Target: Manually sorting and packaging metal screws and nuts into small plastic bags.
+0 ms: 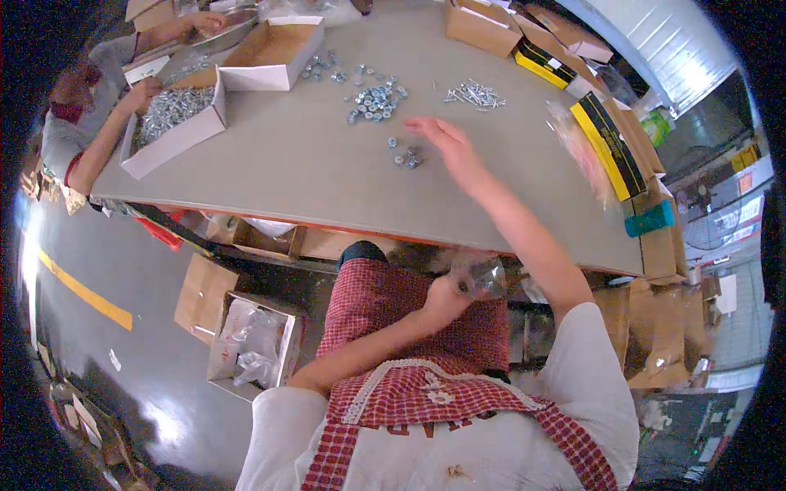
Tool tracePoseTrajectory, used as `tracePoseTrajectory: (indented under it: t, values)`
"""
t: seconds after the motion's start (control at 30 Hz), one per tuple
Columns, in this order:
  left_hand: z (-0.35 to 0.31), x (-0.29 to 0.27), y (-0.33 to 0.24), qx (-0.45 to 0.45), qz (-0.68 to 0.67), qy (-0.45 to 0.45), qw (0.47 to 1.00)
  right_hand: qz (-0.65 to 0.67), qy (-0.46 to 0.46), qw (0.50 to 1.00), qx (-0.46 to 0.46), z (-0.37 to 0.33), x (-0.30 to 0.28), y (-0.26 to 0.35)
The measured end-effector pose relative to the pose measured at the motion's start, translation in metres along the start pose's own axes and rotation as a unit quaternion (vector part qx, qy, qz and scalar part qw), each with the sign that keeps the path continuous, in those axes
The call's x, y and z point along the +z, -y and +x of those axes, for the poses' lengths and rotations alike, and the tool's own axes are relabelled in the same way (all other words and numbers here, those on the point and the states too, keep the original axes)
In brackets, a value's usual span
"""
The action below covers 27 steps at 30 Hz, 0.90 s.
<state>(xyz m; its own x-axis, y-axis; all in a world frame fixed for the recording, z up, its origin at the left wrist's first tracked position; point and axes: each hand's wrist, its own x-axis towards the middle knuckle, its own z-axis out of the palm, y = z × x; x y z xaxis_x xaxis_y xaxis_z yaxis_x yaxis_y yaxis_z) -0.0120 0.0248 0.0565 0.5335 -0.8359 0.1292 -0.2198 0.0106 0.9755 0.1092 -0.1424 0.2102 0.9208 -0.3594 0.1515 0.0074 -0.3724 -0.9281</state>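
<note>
Flat grey worktable (311, 155) across upper frame, glossy grey floor (151, 254) at left, small silvery metal fasteners (412, 159) loosely clustered upper centre, outstretched right hand (452, 147) beside them, left hand (448, 300) gripping clear plastic bag (490, 277) at centre

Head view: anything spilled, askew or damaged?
One oddity: a small white scrap lies by itself on the floor, apparently litter. The metal parts on the table are loose but grouped, so not obviously spilled. No clear damage visible.
</note>
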Motion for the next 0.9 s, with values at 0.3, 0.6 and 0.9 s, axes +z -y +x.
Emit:
tracePoseTrajectory:
  t: [0.3, 0.6, 0.9]
  values:
    - [-0.003, 0.007, 0.006, -0.007, -0.01, -0.017, 1.0, -0.098, 0.052, 0.991, -0.072, -0.018, 0.011, -0.003]
    - [0.001, 0.003, 0.004, -0.012, 0.054, 0.038, 0.998, -0.306, 0.117, 0.921, -0.21, -0.112, -0.007, 0.004]
    - [0.017, 0.006, 0.019, 0.045, 0.051, -0.05, 0.996, -0.188, 0.016, 0.979, -0.079, -0.218, -0.061, 0.06]
